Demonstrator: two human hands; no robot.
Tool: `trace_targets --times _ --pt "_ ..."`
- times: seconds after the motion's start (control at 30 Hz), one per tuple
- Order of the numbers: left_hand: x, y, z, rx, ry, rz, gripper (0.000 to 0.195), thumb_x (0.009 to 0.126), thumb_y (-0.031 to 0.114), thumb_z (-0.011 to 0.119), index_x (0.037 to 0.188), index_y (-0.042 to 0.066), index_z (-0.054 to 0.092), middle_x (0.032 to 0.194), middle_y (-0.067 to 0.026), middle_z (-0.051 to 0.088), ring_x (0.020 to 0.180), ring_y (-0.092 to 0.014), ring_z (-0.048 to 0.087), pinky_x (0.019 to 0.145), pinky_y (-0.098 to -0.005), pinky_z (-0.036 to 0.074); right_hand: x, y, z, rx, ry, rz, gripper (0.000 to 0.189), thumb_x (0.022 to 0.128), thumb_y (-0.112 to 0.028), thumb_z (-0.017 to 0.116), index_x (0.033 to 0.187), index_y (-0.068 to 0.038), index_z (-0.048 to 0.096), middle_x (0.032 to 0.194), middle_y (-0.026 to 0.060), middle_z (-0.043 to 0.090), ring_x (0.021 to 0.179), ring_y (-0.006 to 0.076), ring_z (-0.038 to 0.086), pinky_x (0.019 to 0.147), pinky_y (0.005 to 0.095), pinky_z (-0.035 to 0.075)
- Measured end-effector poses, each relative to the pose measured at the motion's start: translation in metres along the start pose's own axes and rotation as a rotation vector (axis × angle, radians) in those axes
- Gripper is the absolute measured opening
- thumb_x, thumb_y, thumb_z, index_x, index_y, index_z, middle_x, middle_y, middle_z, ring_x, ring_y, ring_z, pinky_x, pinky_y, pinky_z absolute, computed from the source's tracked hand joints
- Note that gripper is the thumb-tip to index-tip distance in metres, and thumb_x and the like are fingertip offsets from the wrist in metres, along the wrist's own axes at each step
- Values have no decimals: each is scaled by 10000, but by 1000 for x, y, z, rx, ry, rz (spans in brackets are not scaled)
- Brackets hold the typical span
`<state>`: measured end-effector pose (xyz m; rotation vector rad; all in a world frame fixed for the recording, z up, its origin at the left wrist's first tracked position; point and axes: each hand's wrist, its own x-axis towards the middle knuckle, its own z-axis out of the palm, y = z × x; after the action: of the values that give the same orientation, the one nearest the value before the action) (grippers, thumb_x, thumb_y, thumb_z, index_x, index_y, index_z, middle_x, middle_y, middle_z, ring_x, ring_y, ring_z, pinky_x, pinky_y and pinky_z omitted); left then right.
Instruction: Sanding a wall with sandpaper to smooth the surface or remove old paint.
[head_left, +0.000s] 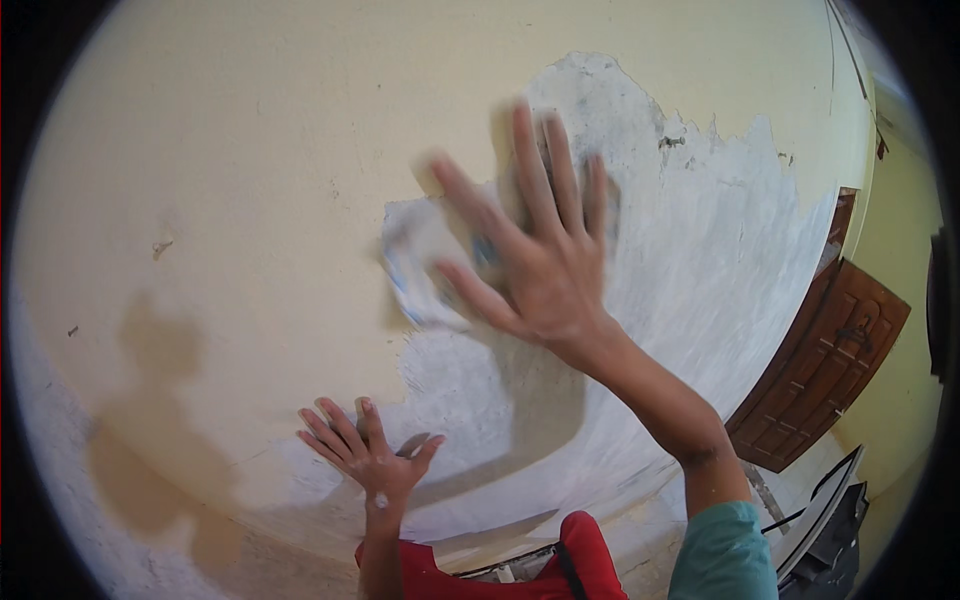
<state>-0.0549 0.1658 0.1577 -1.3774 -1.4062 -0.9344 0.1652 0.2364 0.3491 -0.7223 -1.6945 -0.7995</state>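
My right hand (551, 247) is blurred, fingers spread, over the upper wall. A pale, blurred sheet with blue marks (420, 281) shows behind its thumb and palm. Whether the palm presses that sheet to the wall cannot be made out. Lower and to the left, my left hand (375, 461) rests with fingers apart against the wall, a white smear at its wrist. Cream paint (277, 150) covers the wall's left and top. A rough-edged whitish grey patch (697, 247), where the paint is gone, spreads across the middle and right.
Nails stick out of the wall on the right (671, 141) and left (161, 247). A brown panelled wooden door (832, 360) stands at the right. Below it is a dark flat-panelled object (829, 532). My red-clothed legs (592, 547) are at the bottom.
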Motion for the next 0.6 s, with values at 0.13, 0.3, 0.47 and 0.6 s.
trace_targets --times 0.13,0.3,0.47,0.6 --pt "-3 27 2 -104 -1 -37 1087 751 839 377 1519 123 100 1541 -273 50 1393 -528 52 1068 -690 44 31 -50 17 79 23 -90 640 891 -558 457 1471 -321 326 1553 180 186 1433 334 196 1108 613 110" --pt "-22 25 27 -9 79 25 1057 758 817 424 1519 145 132 1572 -182 26 1389 -525 106 1050 -709 105 -65 -78 45 -60 -44 -296 619 904 -628 377 1453 -343 357 1532 76 299 1421 299 248 1120 608 51" --pt "-61 -2 38 66 88 119 810 855 728 378 1496 248 256 1555 -185 156 1390 -487 177 1067 -678 146 -145 -20 42 -74 -4 60 634 861 -633 452 1379 -270 497 1519 192 278 1432 365 181 1121 591 -29" --pt "-78 -15 37 98 72 138 861 853 727 379 1509 195 211 1547 -223 144 1385 -508 163 1068 -675 134 -253 46 36 0 77 384 684 800 -544 557 1396 -220 470 1507 318 179 1418 469 120 1089 644 -5"
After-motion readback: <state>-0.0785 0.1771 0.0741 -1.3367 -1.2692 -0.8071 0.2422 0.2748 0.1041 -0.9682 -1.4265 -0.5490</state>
